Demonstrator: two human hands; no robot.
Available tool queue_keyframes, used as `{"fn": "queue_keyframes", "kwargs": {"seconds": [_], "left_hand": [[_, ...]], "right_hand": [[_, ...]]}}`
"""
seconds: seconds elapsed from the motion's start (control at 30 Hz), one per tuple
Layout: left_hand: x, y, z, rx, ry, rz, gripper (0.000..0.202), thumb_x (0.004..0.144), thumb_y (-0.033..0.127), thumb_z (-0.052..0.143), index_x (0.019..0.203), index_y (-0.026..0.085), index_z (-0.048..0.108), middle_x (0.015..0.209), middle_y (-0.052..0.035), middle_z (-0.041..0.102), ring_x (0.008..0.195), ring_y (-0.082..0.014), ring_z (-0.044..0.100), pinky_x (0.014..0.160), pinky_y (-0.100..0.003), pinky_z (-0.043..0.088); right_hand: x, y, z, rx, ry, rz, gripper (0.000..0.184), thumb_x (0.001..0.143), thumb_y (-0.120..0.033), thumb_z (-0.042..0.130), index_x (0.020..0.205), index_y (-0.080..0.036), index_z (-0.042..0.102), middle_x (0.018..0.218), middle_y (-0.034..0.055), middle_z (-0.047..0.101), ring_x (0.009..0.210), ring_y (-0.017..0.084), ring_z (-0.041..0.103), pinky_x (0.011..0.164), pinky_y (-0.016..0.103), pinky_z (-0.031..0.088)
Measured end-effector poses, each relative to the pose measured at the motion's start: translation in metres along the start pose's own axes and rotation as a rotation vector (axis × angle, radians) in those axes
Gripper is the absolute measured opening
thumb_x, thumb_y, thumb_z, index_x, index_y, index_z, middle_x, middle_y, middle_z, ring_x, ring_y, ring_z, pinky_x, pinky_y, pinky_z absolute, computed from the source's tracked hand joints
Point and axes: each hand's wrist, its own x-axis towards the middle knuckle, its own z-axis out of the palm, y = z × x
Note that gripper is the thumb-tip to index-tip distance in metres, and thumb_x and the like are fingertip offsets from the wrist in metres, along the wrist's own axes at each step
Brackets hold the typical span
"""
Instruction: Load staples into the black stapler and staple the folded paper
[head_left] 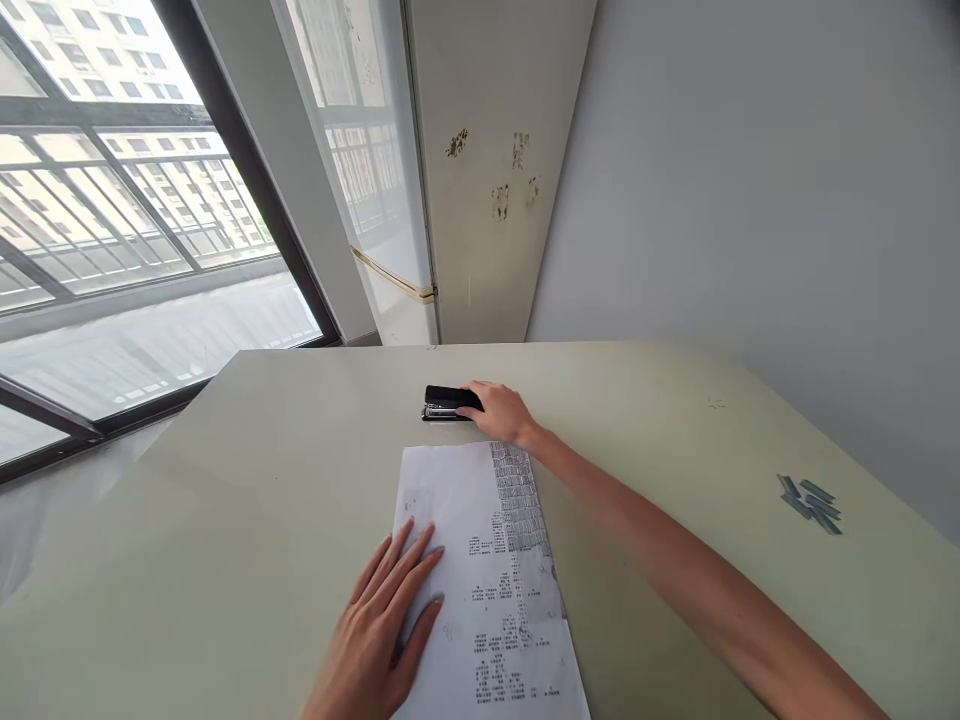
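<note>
A printed sheet of paper [495,570] lies on the pale table [262,480] in front of me. My left hand [386,625] rests flat on the paper's left half, fingers stretched out and apart. Beyond the paper's top edge sits a black stapler [448,402]. My right hand [501,411] reaches across to it, and its fingers curl over the stapler's right end, which they hide.
Several strips of staples [810,502] lie on the table at the right. A grey wall [750,200] runs along the far right side. A tall cream cabinet [487,170] stands behind the table, with a large window [127,210] to the left.
</note>
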Motion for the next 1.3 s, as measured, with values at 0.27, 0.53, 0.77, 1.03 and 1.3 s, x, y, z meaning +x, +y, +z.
{"fn": "queue_keyframes", "kwargs": {"seconds": [0.27, 0.53, 0.77, 1.03, 1.3], "left_hand": [[-0.005, -0.009, 0.013, 0.011, 0.059, -0.063, 0.052, 0.106, 0.033, 0.052, 0.157, 0.033, 0.044, 0.161, -0.0011, 0.049, 0.152, -0.0314, 0.039, 0.118, -0.056, 0.047], [0.002, -0.006, 0.007, 0.04, 0.049, -0.113, 0.049, 0.107, 0.032, 0.049, 0.155, 0.035, 0.046, 0.158, 0.0004, 0.052, 0.149, -0.0308, 0.044, 0.114, -0.056, 0.052], [0.026, 0.017, 0.003, -0.023, 0.056, -0.029, 0.047, 0.106, 0.032, 0.05, 0.153, 0.034, 0.048, 0.159, -0.0004, 0.052, 0.151, -0.0297, 0.043, 0.116, -0.052, 0.051], [0.08, 0.06, 0.014, -0.191, -0.051, 0.032, 0.036, 0.107, 0.034, 0.053, 0.142, 0.032, 0.057, 0.147, -0.0013, 0.064, 0.147, -0.0268, 0.049, 0.115, -0.05, 0.052], [0.107, 0.07, 0.036, -0.257, -0.1, 0.078, 0.036, 0.108, 0.033, 0.052, 0.144, 0.029, 0.053, 0.149, -0.004, 0.061, 0.148, -0.0252, 0.047, 0.118, -0.05, 0.047]], "right_hand": [[-0.088, 0.049, -0.069, -0.027, 0.135, 0.089, 0.026, 0.099, -0.039, 0.064, 0.121, -0.027, 0.069, 0.114, 0.0063, 0.078, 0.096, 0.027, 0.073, 0.084, 0.04, 0.055], [-0.208, 0.055, -0.117, 0.086, 0.018, 0.184, 0.033, 0.1, -0.052, 0.059, 0.125, -0.032, 0.066, 0.113, 0.0065, 0.075, 0.085, 0.025, 0.069, 0.06, 0.034, 0.056], [-0.244, 0.042, -0.117, 0.149, -0.09, 0.195, 0.028, 0.103, -0.046, 0.056, 0.126, -0.034, 0.066, 0.114, 0.0047, 0.074, 0.086, 0.023, 0.069, 0.058, 0.032, 0.054], [-0.247, 0.049, -0.116, 0.256, -0.123, 0.186, 0.033, 0.101, -0.051, 0.057, 0.128, -0.033, 0.067, 0.121, 0.0056, 0.074, 0.103, 0.026, 0.071, 0.085, 0.039, 0.06], [-0.25, 0.066, -0.104, 0.546, 0.084, 0.36, 0.045, 0.107, -0.057, 0.039, 0.129, -0.027, 0.065, 0.124, 0.01, 0.075, 0.116, 0.027, 0.069, 0.099, 0.043, 0.056]]}}
